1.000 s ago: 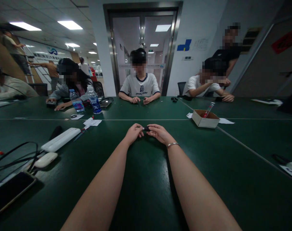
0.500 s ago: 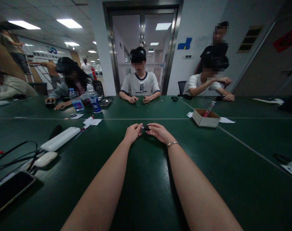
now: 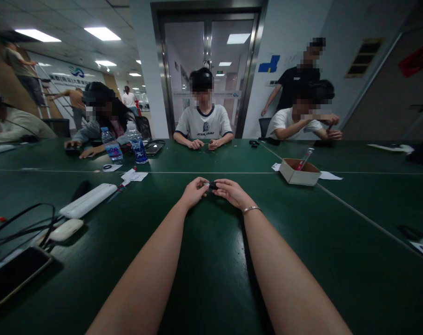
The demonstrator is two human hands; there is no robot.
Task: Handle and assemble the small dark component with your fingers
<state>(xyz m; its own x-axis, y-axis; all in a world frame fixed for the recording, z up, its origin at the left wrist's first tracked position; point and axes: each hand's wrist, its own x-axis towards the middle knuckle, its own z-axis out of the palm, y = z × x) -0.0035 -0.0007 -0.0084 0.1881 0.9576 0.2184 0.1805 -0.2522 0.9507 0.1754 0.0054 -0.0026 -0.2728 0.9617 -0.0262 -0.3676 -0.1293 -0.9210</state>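
Note:
Both my forearms reach out over the dark green table (image 3: 211,260). My left hand (image 3: 193,191) and my right hand (image 3: 232,192) meet at the table's middle, fingertips pinched together on a small black object (image 3: 212,185) held between them. The object is too small to name. A thin metal bracelet (image 3: 250,209) circles my right wrist.
A small cardboard box (image 3: 298,171) with a red-tipped tube stands right of my hands. To the left lie a white power strip (image 3: 88,200), a white mouse-like device (image 3: 66,230), black cables, a phone (image 3: 14,275) and paper scraps. Two water bottles (image 3: 137,148) stand far left. Several people sit across the table.
My hands stay pinched on the small black object, almost in place. The standing person at the back right has moved left behind the seated one.

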